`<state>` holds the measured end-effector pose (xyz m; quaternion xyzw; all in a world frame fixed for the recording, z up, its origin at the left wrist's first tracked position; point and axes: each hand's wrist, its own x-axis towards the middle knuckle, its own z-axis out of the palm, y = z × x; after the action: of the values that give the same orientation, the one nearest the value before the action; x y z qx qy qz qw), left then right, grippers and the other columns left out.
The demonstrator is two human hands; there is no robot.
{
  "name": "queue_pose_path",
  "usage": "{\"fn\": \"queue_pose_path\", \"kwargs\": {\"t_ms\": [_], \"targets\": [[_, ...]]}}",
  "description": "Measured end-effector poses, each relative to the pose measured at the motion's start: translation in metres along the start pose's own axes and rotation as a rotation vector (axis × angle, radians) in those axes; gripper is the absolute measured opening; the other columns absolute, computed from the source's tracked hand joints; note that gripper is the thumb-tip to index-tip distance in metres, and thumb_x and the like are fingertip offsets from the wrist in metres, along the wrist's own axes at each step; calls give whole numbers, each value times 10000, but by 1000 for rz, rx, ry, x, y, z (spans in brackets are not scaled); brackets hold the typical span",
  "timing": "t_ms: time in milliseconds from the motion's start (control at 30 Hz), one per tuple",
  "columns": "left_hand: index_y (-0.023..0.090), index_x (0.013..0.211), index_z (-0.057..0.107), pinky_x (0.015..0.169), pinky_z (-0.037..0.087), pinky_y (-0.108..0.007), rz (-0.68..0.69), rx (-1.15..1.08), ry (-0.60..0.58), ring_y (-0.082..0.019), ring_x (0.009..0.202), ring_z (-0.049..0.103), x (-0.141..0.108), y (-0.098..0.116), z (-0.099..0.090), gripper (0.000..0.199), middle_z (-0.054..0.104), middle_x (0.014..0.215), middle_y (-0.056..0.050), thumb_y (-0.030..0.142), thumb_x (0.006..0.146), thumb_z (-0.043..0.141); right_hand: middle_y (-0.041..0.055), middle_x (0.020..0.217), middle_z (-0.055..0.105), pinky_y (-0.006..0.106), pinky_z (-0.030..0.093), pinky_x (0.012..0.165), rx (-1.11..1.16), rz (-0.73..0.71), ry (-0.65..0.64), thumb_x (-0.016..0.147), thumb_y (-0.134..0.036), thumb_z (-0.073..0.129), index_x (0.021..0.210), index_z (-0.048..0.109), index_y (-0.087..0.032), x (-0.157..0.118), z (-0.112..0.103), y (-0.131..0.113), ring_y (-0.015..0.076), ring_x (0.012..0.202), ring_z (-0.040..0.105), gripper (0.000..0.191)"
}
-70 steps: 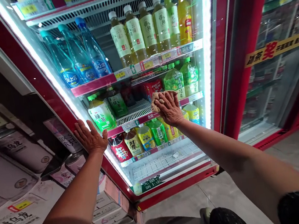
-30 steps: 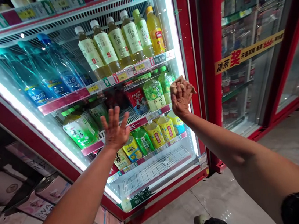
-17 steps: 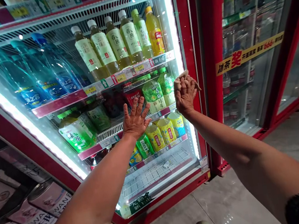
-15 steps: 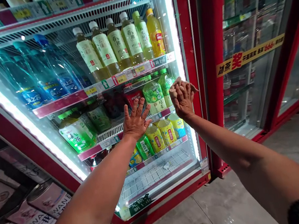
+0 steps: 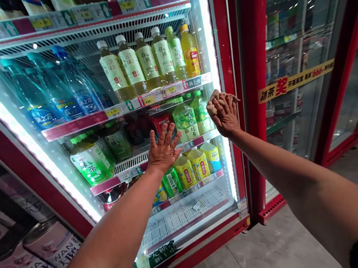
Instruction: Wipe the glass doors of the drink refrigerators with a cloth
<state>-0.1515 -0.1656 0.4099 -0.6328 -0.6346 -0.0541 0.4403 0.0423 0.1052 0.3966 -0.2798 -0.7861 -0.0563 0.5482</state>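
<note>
My right hand (image 5: 225, 115) presses a crumpled light brown cloth (image 5: 218, 97) against the right edge of a lit drinks cooler's glass door, its fingers over the cloth. Lower and further left, my left hand (image 5: 164, 150) has its fingers spread, palm toward the glass, and holds nothing. Behind the glass, near my left hand, are green tea bottles (image 5: 185, 122) and yellow bottles (image 5: 185, 172). Pale-labelled bottles (image 5: 146, 61) stand on the shelf above, beside blue bottles (image 5: 66, 90).
A red cooler frame (image 5: 250, 53) and a second glass-doored cooler with a yellow strip (image 5: 296, 81) are at the right. Pink and white cartons (image 5: 53, 245) stand at the lower left. Grey tiled floor (image 5: 265, 250) shows below.
My right hand and the cloth have shifted slightly right, onto the door's edge. My left hand stays spread. The view has tilted up a little, showing more of the top shelf.
</note>
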Motion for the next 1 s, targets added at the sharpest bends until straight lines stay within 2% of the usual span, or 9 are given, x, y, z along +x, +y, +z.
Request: {"fn": "queue_pose_path", "kwargs": {"t_ms": [100, 233, 333, 433, 567, 667, 733, 900, 1000], "targets": [[302, 1629, 246, 1244, -57, -694, 2, -18, -9, -282, 1595, -30, 1, 1, -2, 761, 107, 1713, -105, 434, 962, 588, 54, 1739, 153, 640, 109, 1267, -18, -1, 6, 976, -425, 387, 1625, 284, -237, 3, -4, 13, 313, 1608, 34, 683], [289, 1635, 228, 1244, -55, -698, -3, -20, -29, -291, 1598, -25, 1, 2, -3, 777, 94, 1716, -111, 436, 962, 586, 51, 1747, 107, 655, 99, 1259, -11, 95, 88, 1012, -441, 316, 1636, 259, -253, 30, -10, -6, 327, 1608, 0, 654], [288, 1642, 198, 1244, -47, -699, 4, -17, -18, -296, 1601, -18, 0, 2, -3, 787, 89, 1720, -110, 437, 967, 575, 20, 1747, 114, 650, 74, 1263, -19, -59, 17, 1012, -463, 332, 1630, 271, -292, 28, -12, -24, 322, 1609, 8, 644], [292, 1644, 181, 1245, -42, -699, 11, -20, -6, -299, 1603, -8, 0, 2, -3, 790, 84, 1725, -103, 442, 971, 566, 23, 1739, 160, 632, 42, 1270, -24, -242, -98, 972, -485, 418, 1596, 355, -274, 9, -13, -17, 331, 1604, 52, 661], [289, 1643, 194, 1248, -45, -696, 7, -21, -19, -306, 1605, 1, 1, 2, -3, 784, 85, 1728, -97, 447, 968, 562, 126, 1727, 179, 632, 16, 1254, -19, -97, -22, 963, -439, 422, 1583, 384, -168, 13, -16, 3, 375, 1592, 71, 678], [280, 1641, 208, 1253, -44, -689, 2, -26, -27, -307, 1606, 8, 1, 2, -3, 771, 86, 1728, -97, 449, 971, 549, 149, 1729, 151, 636, 31, 1241, -2, -9, 86, 996, -416, 364, 1608, 333, -151, 34, -18, -10, 377, 1593, 34, 668], [280, 1641, 210, 1257, -43, -680, 2, -34, -29, -305, 1607, 7, 1, 2, -4, 767, 83, 1729, -92, 452, 972, 542, 128, 1732, 151, 647, 27, 1237, -4, -49, 98, 1017, -430, 332, 1618, 311, -173, 40, -19, -26, 370, 1596, 23, 654], [276, 1647, 191, 1270, -47, -654, -6, -50, -64, -296, 1608, -15, 1, 3, -8, 770, 59, 1733, -76, 447, 975, 526, 78, 1721, 221, 625, 1, 1261, -56, -297, -87, 985, -471, 408, 1571, 409, -214, 21, -20, -30, 348, 1599, 67, 639], [276, 1649, 180, 1270, -53, -655, -11, -56, -78, -299, 1607, -23, 1, 4, -10, 774, 54, 1735, -73, 447, 975, 521, 121, 1714, 231, 610, -2, 1263, -60, -230, -61, 970, -473, 397, 1570, 415, -178, 22, -19, -17, 363, 1596, 82, 669]]}}
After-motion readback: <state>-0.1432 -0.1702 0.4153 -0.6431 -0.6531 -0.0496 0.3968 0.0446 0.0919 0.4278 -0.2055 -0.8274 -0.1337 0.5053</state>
